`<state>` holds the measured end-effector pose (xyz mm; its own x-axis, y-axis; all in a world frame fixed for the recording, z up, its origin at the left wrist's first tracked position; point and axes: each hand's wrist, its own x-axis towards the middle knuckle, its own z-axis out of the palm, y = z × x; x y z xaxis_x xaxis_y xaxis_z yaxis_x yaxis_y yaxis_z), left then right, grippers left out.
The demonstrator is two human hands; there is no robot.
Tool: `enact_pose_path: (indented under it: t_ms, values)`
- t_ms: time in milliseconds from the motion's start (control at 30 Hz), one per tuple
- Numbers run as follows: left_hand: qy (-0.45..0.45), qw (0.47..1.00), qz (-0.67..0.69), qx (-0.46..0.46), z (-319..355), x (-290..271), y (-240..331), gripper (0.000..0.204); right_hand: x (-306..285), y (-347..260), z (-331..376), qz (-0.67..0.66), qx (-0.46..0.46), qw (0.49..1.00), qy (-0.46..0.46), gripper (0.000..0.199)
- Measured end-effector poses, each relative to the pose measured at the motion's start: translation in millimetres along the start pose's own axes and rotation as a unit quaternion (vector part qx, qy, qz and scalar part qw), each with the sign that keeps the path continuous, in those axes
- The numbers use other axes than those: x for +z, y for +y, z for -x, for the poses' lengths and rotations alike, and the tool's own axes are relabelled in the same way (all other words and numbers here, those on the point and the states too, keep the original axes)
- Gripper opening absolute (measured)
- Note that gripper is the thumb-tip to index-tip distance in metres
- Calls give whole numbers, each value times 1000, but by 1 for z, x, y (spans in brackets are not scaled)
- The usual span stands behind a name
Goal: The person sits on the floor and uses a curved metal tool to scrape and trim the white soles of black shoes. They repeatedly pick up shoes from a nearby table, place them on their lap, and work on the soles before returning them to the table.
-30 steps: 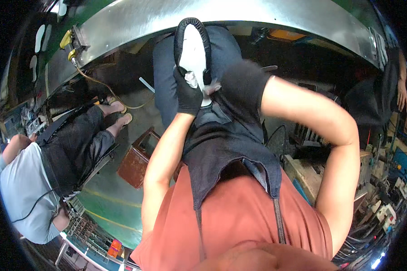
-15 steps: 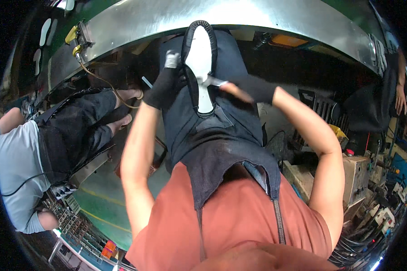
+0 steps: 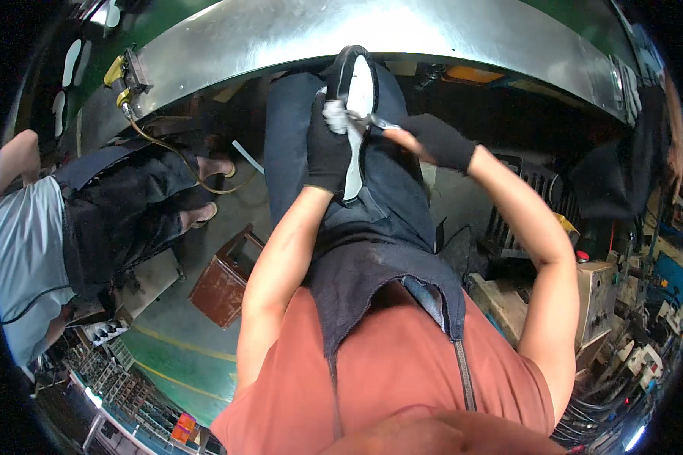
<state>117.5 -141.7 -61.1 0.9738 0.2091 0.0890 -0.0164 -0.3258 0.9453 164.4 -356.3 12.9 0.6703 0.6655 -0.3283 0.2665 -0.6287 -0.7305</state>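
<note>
Left fingers (image 3: 335, 116): whitish at the tips, blurred; bent over the left edge of the shoe (image 3: 362, 85), gripping it, tips on the pale sole near mid-length. Left hand (image 3: 326, 152) in a black glove, alongside the shoe. Right hand (image 3: 440, 141), black-gloved: fingers closed round a slim tool (image 3: 385, 123), metal end pointing left to the sole, just beside the left fingertips; contact unclear from blur. Shoe sole-up on the lap (image 3: 287, 144), between the hands, rounded end toward the metal bench (image 3: 228, 61). Farther left: brown stool (image 3: 218, 292), seated co-worker (image 3: 30, 235)
</note>
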Motion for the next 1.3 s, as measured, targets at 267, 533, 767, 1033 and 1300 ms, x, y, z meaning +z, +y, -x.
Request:
enact_pose_path:
  t_ms: [267, 533, 767, 1033, 1300]
  values:
    - [-249, 924, 222, -186, -14, -58, 54, 51, 4, -58, 9, 200, -231, 952, -13, 42]
    - [-4, 991, -110, -81, -1, -27, 52, 41, 0, -32, 29, -59, 64, 994, -66, 45]
    - [-199, 974, 69, -86, -16, -53, 64, 63, -12, -66, -1, -4, -206, 969, 140, 36]
    - [-283, 953, 20, -107, 9, -66, 52, 91, 10, -76, -16, -12, -174, 969, 177, 40]
    - [-231, 949, 120, -176, 21, -69, -5, 84, 120, -6, 50, -444, 290, 842, 98, 76]
